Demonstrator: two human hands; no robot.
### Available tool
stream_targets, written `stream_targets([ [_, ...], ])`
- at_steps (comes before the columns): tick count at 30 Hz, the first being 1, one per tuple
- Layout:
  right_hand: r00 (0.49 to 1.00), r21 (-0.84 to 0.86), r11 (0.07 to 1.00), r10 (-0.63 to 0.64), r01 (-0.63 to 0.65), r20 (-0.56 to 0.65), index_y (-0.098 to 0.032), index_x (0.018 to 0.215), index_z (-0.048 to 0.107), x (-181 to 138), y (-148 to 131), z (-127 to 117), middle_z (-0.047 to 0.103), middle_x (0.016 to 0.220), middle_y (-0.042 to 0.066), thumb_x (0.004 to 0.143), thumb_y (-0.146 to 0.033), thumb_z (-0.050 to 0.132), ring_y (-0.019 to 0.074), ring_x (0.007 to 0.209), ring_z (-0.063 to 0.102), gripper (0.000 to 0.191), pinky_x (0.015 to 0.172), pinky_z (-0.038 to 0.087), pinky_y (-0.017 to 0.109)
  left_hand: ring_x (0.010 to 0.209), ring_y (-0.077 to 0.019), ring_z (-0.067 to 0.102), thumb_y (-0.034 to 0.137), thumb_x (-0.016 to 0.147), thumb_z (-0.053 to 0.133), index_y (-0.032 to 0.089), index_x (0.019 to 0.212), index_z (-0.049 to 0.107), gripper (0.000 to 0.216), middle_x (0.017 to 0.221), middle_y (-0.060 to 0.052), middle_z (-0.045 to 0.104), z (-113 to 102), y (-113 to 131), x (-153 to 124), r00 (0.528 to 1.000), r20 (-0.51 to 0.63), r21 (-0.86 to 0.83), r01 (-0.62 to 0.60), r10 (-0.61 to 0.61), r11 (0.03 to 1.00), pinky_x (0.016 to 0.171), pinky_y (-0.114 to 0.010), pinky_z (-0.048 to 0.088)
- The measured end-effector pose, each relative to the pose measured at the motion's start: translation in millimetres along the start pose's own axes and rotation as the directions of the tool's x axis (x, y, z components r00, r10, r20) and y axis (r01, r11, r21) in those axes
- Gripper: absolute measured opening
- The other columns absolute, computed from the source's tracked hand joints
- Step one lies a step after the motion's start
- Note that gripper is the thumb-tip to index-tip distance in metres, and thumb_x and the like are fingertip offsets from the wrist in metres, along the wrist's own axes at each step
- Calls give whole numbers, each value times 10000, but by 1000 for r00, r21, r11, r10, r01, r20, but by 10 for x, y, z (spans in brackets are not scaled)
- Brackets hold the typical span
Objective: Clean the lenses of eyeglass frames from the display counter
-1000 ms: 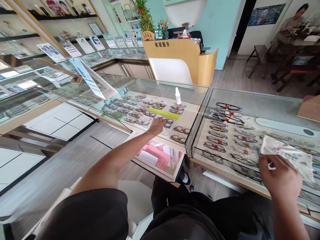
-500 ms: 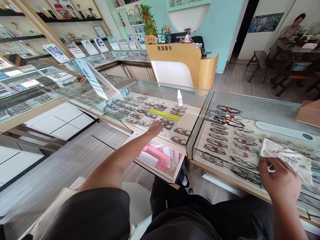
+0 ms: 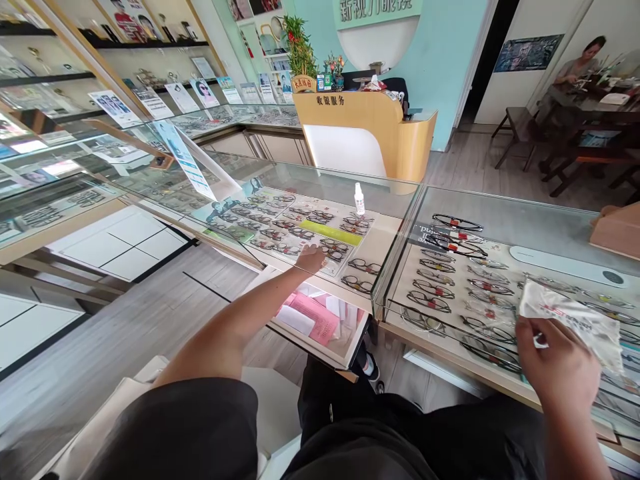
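My left hand [image 3: 311, 258] reaches inside the left glass display case [image 3: 380, 183], its fingers curled over rows of eyeglass frames [image 3: 280, 233] near a yellow-green strip [image 3: 330, 232]. Whether it grips a frame I cannot make out. My right hand [image 3: 555, 363] is closed on a white printed cleaning cloth [image 3: 575, 320] above the right display case [image 3: 530, 217], which holds more rows of eyeglass frames [image 3: 440, 280].
A small white spray bottle [image 3: 359, 199] stands on the left case's glass. An open drawer [image 3: 320, 320] with pink and white papers sits below. A wooden reception desk [image 3: 370, 130] stands behind. A person sits at a dark table [image 3: 590, 93], far right. A tan box [image 3: 617, 230] rests on the right case.
My left hand has drawn back slightly toward the near edge of the left case. The view has tilted up a little. My right hand still holds the cloth in about the same place.
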State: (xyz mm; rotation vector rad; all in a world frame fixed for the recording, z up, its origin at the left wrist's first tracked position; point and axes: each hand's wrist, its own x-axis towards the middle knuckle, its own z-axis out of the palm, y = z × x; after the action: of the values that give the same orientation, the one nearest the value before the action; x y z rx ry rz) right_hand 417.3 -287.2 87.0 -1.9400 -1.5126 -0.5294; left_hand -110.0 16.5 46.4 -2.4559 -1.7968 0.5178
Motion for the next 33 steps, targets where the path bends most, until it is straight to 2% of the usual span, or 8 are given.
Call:
stream_targets([
  [6, 1000, 0, 1000, -25, 25, 13, -210, 836, 703, 9, 6, -1, 696, 766, 38, 1025, -336, 629, 202, 708, 591, 239, 644, 353, 313, 1407, -416, 576, 188, 941, 687, 136, 1362, 678, 424, 1462, -248, 651, -287, 307, -411, 998, 55, -36, 2, 0, 999, 1166, -600, 440],
  [9, 998, 26, 998, -51, 51, 32, -211, 825, 686, 26, -14, -12, 693, 766, 33, 1047, -333, 618, 197, 707, 595, 263, 661, 359, 317, 1160, -406, 695, 205, 836, 730, 188, 1081, 758, 247, 1177, -196, 775, -420, 591, -843, 963, 241, -81, -102, 118, 992, 980, -519, 528],
  [12, 997, 34, 997, -65, 64, 31, -215, 817, 673, 51, -46, -24, 682, 752, 22, 1065, -323, 607, 196, 702, 598, 278, 676, 375, 318, 780, -275, 708, 255, 744, 765, 240, 724, 707, 63, 786, -42, 748, -717, 871, -1288, 837, 454, -200, -239, 306, 950, 683, -348, 506],
  [14, 997, 33, 998, -63, 62, 34, -214, 816, 672, 66, -66, -31, 682, 753, 19, 1070, -315, 601, 196, 705, 602, 282, 689, 385, 320, 695, -205, 663, 264, 790, 700, 268, 715, 707, 75, 748, 20, 727, -1066, 1044, -1476, 631, 544, -467, -319, 553, 825, 583, -300, 425],
  [16, 998, 34, 998, -54, 53, 45, -213, 808, 668, 78, -80, -37, 687, 761, 24, 1069, -312, 597, 200, 714, 604, 288, 699, 387, 325, 716, -177, 659, 281, 818, 703, 275, 772, 714, 48, 798, 44, 741, -1495, 1232, -1509, 606, 371, -672, -348, 704, 654, 595, -290, 422],
  [19, 997, 35, 999, -24, 22, 73, -214, 802, 667, 83, -89, -42, 699, 774, 35, 1067, -313, 589, 208, 735, 608, 293, 701, 376, 330, 763, -163, 667, 250, 876, 684, 252, 745, 708, 133, 824, 37, 754, -2080, 1588, -1233, 711, -28, -634, -556, 702, 538, 683, -298, 456],
  [24, 993, 72, 996, 41, -49, 109, -221, 765, 646, 82, -90, -35, 695, 767, 42, 1065, -326, 574, 211, 740, 598, 326, 719, 377, 332, 992, -250, 685, 351, 997, 685, 201, 895, 818, 225, 1010, -70, 800, -2476, 2347, -200, 620, -499, -293, -778, 605, 555, 934, -385, 486],
  [33, 985, 121, 985, 104, -121, 141, -234, 753, 608, 118, -117, -49, 676, 763, 38, 1068, -342, 561, 217, 748, 580, 336, 720, 362, 336, 1181, -303, 690, 608, 830, 845, 286, 1046, 890, 390, 1106, -59, 854, -2582, 3022, 952, 729, -218, -139, -681, 649, 719, 1059, -380, 435],
])
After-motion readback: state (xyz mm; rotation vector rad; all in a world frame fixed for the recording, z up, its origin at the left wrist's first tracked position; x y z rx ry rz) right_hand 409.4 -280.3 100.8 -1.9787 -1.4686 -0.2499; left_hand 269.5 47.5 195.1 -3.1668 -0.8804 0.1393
